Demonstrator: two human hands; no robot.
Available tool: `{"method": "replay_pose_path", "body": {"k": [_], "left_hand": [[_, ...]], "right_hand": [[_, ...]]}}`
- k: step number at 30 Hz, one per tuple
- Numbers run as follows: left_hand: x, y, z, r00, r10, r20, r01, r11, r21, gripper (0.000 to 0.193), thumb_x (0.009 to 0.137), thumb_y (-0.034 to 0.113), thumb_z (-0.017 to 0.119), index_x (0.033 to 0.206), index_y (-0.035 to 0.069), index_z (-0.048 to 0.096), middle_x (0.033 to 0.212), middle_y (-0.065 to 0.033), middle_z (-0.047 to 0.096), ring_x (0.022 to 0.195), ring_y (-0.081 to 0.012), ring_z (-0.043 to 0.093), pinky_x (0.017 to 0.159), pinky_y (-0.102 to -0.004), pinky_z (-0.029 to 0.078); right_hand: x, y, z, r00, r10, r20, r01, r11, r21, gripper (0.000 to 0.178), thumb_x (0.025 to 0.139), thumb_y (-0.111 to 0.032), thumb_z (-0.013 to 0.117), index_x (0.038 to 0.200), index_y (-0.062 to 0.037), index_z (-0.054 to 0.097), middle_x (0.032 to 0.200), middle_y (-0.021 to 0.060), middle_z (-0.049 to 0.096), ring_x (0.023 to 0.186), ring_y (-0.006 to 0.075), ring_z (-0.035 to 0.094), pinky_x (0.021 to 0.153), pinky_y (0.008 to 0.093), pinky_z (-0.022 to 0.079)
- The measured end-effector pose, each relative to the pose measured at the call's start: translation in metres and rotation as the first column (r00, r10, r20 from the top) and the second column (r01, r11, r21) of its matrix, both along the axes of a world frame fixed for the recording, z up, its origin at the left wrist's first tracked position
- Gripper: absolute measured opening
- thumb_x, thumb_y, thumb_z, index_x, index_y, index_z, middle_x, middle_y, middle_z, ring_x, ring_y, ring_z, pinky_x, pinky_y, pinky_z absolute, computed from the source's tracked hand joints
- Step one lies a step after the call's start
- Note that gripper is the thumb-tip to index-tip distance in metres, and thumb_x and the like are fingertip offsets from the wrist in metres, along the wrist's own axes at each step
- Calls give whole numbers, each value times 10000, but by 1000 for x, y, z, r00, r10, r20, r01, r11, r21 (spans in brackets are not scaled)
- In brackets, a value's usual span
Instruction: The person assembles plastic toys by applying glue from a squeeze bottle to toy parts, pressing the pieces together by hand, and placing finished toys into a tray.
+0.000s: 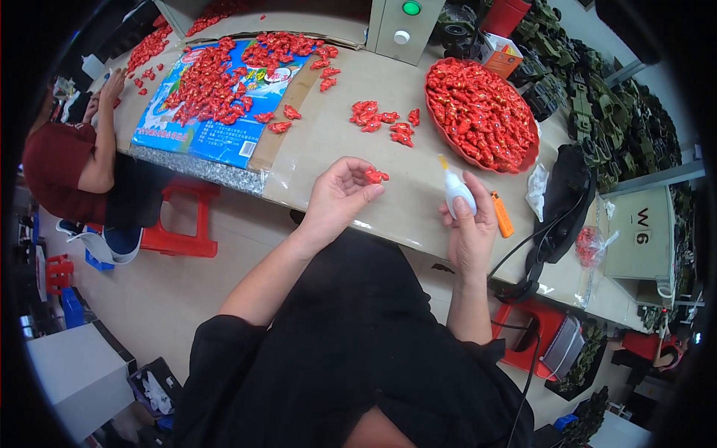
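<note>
Between the thumb and fingers of my left hand is a small shiny red figurine with a bit of gold on it. My right hand is wrapped round a white squeeze bottle, its thin yellowish nozzle pointing up. The two hands are apart, both over the table's near edge. Beyond them lies a small group of the same red figurines. A round red basket, heaped with more figurines, stands past my right hand. An orange utility knife lies just right of that hand.
A blue printed cardboard sheet at left carries many figurines. A grey box with a green button stands behind. At right are a black bag with cables and a crumpled white wrapper. Another person sits at far left near a red stool.
</note>
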State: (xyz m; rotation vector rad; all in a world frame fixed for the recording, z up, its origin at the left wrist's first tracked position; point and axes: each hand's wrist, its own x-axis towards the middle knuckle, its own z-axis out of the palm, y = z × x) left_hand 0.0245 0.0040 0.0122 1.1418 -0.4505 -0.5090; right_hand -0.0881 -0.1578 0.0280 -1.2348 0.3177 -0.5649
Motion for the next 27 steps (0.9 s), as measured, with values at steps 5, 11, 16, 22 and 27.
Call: {"method": "replay_pose_path", "body": {"k": [5, 11, 16, 22, 27], "left_hand": [[-6, -2, -7, 998, 59, 34, -60, 997, 45, 216, 740, -10, 616, 882, 8, 454, 839, -38, 535, 773, -71, 519, 704, -206, 447], [-8, -5, -9, 991, 105, 81, -114, 987, 113, 239, 727, -26, 626, 887, 5, 451, 832, -45, 530, 787, -76, 524, 716, -203, 449], [-10, -7, -10, 986, 121, 118, -137, 981, 135, 239, 726, -35, 623, 888, -1, 450, 828, -51, 531, 783, -83, 528, 718, -210, 452], [-11, -7, -12, 970, 144, 195, -170, 977, 126, 238, 719, -31, 629, 882, -5, 457, 822, -56, 543, 757, -83, 537, 686, -210, 455], [-11, -7, -10, 976, 122, 178, -150, 976, 155, 236, 726, -42, 619, 887, -11, 449, 828, -63, 531, 788, -97, 536, 720, -221, 455]], "right_hand": [[14, 0, -10, 989, -18, 149, -16, 974, 227, 243, 798, -85, 569, 1018, -21, 487, 893, 59, 529, 732, 111, 501, 624, 232, 409], [23, 10, -6, 969, 60, 241, -128, 952, 278, 226, 802, -88, 569, 989, -24, 460, 858, 53, 515, 702, 107, 489, 607, 246, 401], [23, 19, -13, 988, 1, 152, -2, 1000, 4, 234, 815, -101, 554, 991, -22, 423, 886, 68, 495, 708, 106, 486, 637, 249, 421], [20, 24, -25, 965, -21, 260, 98, 953, -286, 266, 818, -150, 555, 989, -25, 395, 967, 99, 450, 728, 119, 480, 640, 232, 422], [19, 25, -26, 970, 29, 241, 72, 913, -402, 263, 823, -152, 543, 986, -21, 384, 955, 103, 430, 756, 127, 476, 655, 240, 430]]}}
